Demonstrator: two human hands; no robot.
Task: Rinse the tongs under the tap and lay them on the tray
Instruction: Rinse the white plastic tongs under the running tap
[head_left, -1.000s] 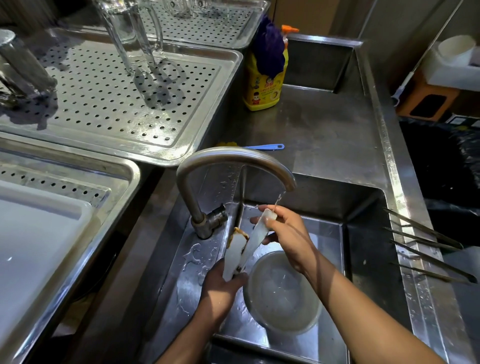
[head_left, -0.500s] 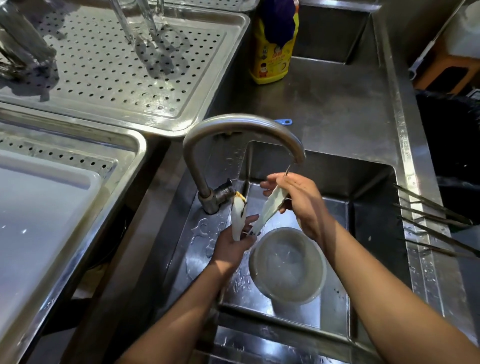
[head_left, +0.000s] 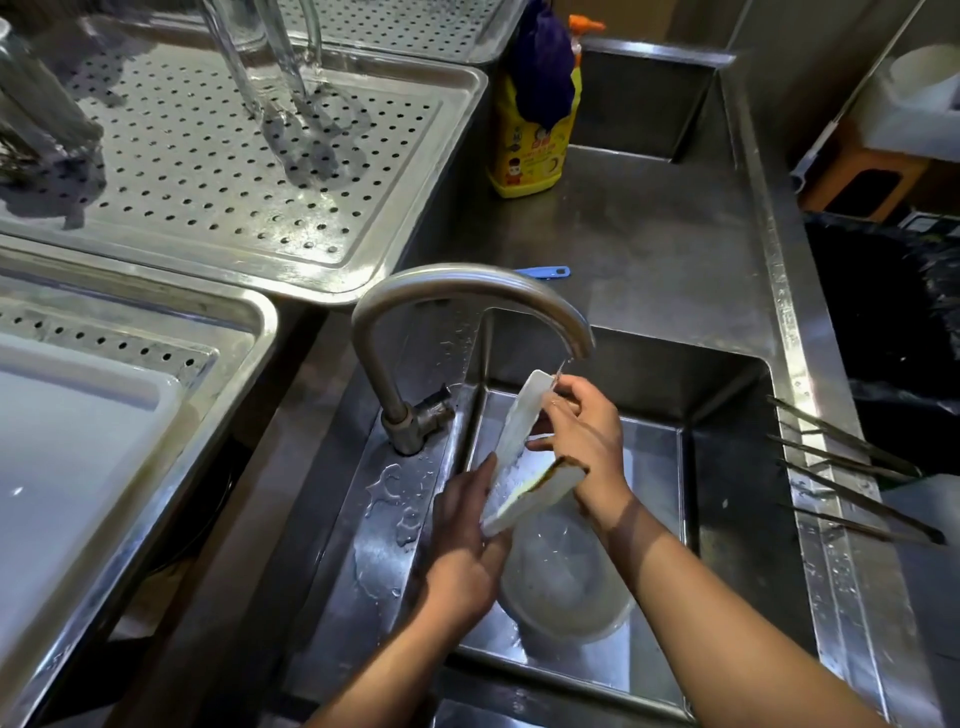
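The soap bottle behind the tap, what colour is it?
Yellow, with an orange cap; the soap bottle is partly draped by a dark blue cloth. Head view.

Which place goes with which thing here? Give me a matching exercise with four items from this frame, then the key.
Things:
1. tongs
2. yellow bottle
3. clear bowl
4. blue utensil

Places:
A. on the counter just behind the tap's arch
B. held in both hands under the spout
C. on the sink floor, below the hands
D. upright at the back of the counter, beside the perforated tray

Pairs: 1-B, 2-D, 3-C, 4-A

The left hand grips the tongs' lower end, the right hand the upper arm.
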